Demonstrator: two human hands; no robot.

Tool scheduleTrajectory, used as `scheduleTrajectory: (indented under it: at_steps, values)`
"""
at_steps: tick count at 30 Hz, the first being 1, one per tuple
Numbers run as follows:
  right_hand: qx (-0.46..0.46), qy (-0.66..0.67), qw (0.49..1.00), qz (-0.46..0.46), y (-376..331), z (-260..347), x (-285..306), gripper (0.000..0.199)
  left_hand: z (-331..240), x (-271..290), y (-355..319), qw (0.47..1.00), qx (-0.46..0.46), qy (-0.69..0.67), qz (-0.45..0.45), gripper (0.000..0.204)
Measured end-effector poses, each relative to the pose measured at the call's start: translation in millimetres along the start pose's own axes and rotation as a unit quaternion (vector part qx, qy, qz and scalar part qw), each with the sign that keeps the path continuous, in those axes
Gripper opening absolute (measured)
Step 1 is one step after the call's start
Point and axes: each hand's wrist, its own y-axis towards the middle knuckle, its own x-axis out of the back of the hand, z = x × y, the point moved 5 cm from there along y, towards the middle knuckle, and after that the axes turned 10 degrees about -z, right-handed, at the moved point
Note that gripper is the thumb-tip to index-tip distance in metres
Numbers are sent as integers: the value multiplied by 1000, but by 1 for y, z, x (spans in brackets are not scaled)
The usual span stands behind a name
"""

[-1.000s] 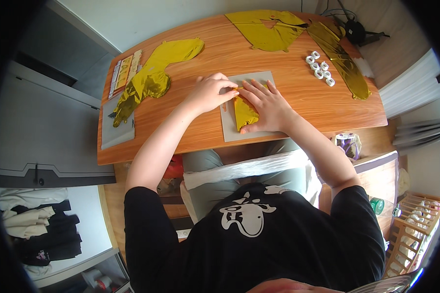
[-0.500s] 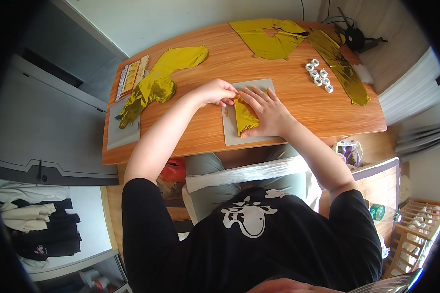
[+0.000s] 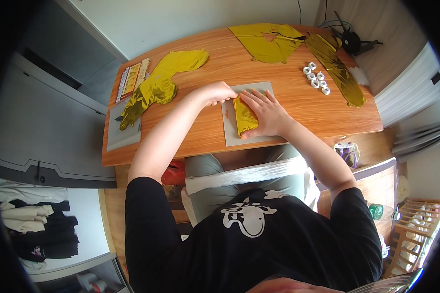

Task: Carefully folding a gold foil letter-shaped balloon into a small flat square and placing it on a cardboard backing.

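Person: seated at the table's near edge, black shirt (image 3: 252, 244) with a white print, both forearms reaching away over the wood.
Table (image 3: 288, 122): wooden, its far side against a pale wall.
Grey mat (image 3: 230, 129): lies flat at the table's near middle, just in front of the person.
Folded foil (image 3: 243, 117): gold, a narrow folded strip lying on the grey mat, running near to far.
Right hand (image 3: 266, 112): flat, fingers spread apart, palm pressing down on the right side of the folded foil; it grips nothing.
Left hand (image 3: 217, 93): curled in a loose fist at the mat's far left corner, knuckles up, fingertips tucked at the foil's far end; whether they pinch it I cannot tell.
Second mat (image 3: 122, 134): grey, at the table's left edge, well apart from the hands.
Crumpled foil (image 3: 156, 88): gold, a long piece stretching from the second mat toward the far middle.
Sticker sheets (image 3: 132, 80): thin strips, just left of the crumpled foil.
White rings (image 3: 316, 78): small cluster, far right of the hands.
Flat foil (image 3: 269, 41): gold, spread at the far edge.
Long foil (image 3: 337, 66): gold strip, far right, beside the rings.
Black gadget (image 3: 352, 41): with cables, far right corner.
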Motion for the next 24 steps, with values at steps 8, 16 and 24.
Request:
scheduleTrajectory:
  at_steps: [8,16,24]
  values:
    - [-12,12,999,43,8,7,1,130,21,-7,26,992,-92,33,-79,35]
    - [-22,0,998,58,6,-1,1,130,-6,-6,-13,973,-106,98,-182,35]
    - [-24,-2,998,61,6,2,2,128,17,-8,-34,938,-188,48,-286,24]
